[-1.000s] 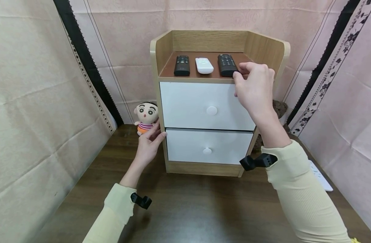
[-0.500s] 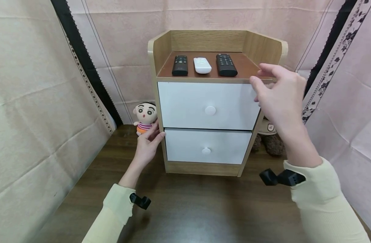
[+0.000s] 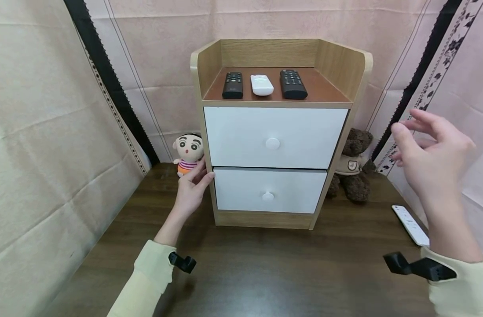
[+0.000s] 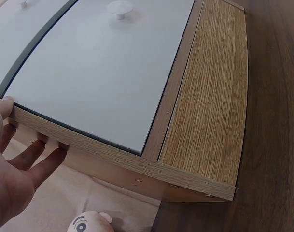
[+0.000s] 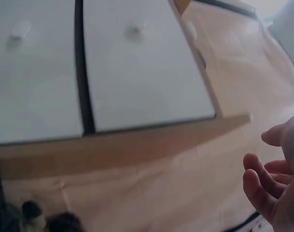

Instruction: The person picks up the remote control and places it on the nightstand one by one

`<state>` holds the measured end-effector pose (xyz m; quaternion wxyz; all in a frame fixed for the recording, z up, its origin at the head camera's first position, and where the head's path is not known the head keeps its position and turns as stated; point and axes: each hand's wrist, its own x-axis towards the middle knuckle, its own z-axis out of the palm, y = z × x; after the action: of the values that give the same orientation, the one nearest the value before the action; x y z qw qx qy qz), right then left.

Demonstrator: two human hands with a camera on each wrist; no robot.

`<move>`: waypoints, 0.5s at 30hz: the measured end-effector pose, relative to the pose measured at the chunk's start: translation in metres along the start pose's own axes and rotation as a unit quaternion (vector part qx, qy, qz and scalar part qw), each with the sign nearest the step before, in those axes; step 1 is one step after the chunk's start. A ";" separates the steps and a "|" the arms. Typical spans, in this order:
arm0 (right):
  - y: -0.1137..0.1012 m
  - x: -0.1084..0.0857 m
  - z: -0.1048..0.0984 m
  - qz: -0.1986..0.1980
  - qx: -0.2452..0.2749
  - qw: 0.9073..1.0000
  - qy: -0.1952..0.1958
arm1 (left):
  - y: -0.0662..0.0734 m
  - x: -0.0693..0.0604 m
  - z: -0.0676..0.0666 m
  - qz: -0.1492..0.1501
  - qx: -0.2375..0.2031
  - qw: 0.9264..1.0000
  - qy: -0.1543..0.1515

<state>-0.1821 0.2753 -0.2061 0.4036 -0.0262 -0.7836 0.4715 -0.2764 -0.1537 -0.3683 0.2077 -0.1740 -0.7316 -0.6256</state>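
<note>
A small wooden cabinet [image 3: 281,220] with two white drawers stands on the table, both drawers closed. On its brown top lie a black remote control [image 3: 233,86], a white remote control [image 3: 261,85] and a larger black remote control [image 3: 293,84], side by side. My left hand [image 3: 192,187] rests against the cabinet's left side. Its thumb [image 4: 6,106] touches the front edge, and the fairly straight fingers [image 4: 48,166] touch the side panel. To the right of the cabinet, my right hand [image 3: 439,163] is in the air with loosely bent fingers and holds nothing.
A cartoon doll [image 3: 189,152] stands left of the cabinet, behind my left hand. On the right sit a brown teddy bear [image 3: 353,167] and, nearer, a long white remote control [image 3: 411,225] on the table [image 3: 265,268]. Cloth curtains [image 3: 87,132] enclose the sides and back.
My right hand has left the larger black remote control and moved right and down, away from the cabinet. The teddy bear shows more fully. My left hand keeps its place.
</note>
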 end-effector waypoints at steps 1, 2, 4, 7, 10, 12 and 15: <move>0.008 -0.001 -0.004 0.018 -0.002 1.000 0.002 | 0.000 0.000 0.000 0.000 -0.001 1.000 0.000; 0.017 -0.002 -0.008 0.032 -0.009 0.999 0.007 | 0.000 0.000 0.000 -0.001 -0.004 1.000 -0.001; 0.038 -0.006 -0.017 0.070 -0.021 0.997 0.008 | 0.000 0.000 0.000 -0.001 -0.006 1.000 -0.001; 0.073 -0.014 -0.026 0.113 -0.030 0.993 0.013 | 0.000 0.000 0.000 0.000 -0.004 1.000 0.001; 0.108 -0.024 -0.029 0.137 -0.048 0.989 0.023 | 0.001 0.000 0.000 0.002 -0.004 1.000 0.002; 0.129 -0.031 -0.030 0.146 -0.063 0.987 0.030 | 0.002 0.000 0.000 0.001 -0.007 1.000 0.001; 0.154 -0.041 -0.031 0.164 -0.072 0.983 0.040 | 0.002 -0.001 0.000 0.000 -0.015 1.000 0.001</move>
<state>-0.1868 0.3655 -0.3411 0.3483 -0.2023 -0.7838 0.4728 -0.2747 -0.1535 -0.3665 0.2053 -0.1763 -0.7218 -0.6370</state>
